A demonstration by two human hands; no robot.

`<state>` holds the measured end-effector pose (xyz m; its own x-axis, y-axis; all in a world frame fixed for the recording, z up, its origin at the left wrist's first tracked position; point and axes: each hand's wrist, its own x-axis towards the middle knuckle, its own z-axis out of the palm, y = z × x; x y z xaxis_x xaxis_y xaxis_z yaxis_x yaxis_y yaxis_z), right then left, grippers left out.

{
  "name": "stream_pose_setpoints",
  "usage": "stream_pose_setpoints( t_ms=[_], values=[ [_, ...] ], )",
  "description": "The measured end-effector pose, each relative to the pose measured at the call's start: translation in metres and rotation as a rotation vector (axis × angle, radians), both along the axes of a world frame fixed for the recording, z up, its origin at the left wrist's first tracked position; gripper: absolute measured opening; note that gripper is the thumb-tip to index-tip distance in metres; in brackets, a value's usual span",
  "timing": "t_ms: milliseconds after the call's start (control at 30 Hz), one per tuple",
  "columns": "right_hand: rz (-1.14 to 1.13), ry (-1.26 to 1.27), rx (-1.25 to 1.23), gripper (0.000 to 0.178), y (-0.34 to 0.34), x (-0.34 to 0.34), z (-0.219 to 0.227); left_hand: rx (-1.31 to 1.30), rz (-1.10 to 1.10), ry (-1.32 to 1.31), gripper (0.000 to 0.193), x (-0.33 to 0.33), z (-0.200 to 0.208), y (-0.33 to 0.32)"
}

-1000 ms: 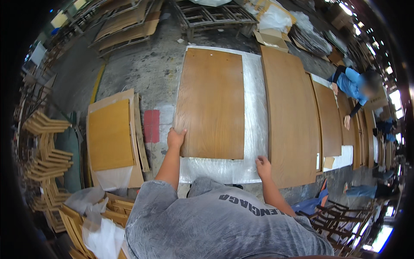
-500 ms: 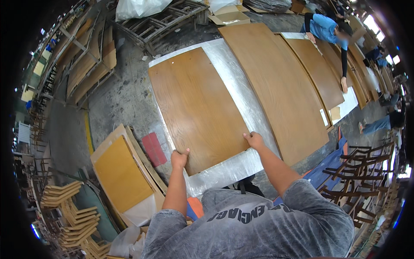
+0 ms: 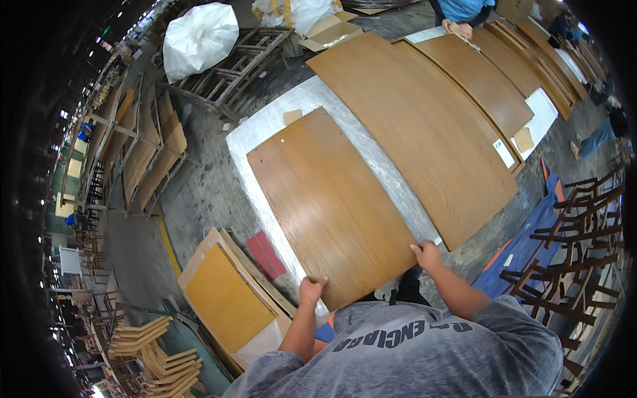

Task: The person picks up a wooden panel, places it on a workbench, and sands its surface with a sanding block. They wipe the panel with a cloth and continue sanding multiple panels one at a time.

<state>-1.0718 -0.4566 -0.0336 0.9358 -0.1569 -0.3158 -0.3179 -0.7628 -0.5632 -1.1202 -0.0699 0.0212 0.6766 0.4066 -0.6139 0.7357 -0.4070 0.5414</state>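
Observation:
A brown wood-grain panel [image 3: 338, 205] lies over a plastic-wrapped white sheet [image 3: 265, 119], its near end sticking out past the sheet toward my body. At its near left corner, my left hand [image 3: 312, 290] is closed on the edge, thumb on top. My right hand [image 3: 426, 255] grips the near right corner the same way; the fingers under the panel are hidden. A small tan piece [image 3: 292, 117] shows on the sheet by the panel's far end. To the right, a longer brown panel [image 3: 418, 139] lies alongside, apart from my hands.
Beyond the long panel lie more panels [image 3: 474, 79], with a person in blue [image 3: 464, 10] bending there. Yellowish boards [image 3: 229, 298] lean at lower left near stacked wooden frames [image 3: 162, 351]. Dark wooden chair frames [image 3: 570, 245] stand at right. A wooden rack [image 3: 232, 73] stands far left.
Both hands have drawn the panel nearer to my body, so its near end now overhangs the sheet. A tan piece shows by its far end. The other person's outstretched arm is gone from view.

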Motion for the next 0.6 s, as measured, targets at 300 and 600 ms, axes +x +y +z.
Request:
stream_pose_setpoints(
  t_ms=[300, 600],
  values=[
    [-0.783, 0.582, 0.691, 0.074, -0.014, -0.056, 0.02, 0.22, 0.069, -0.091, 0.067, 0.038, -0.012, -0.007],
    [-0.782, 0.524, 1.077, 0.069, -0.005, -0.025, 0.001, 0.161, 0.067, -0.036, 0.075, 0.106, -0.022, -0.003]
  ],
)
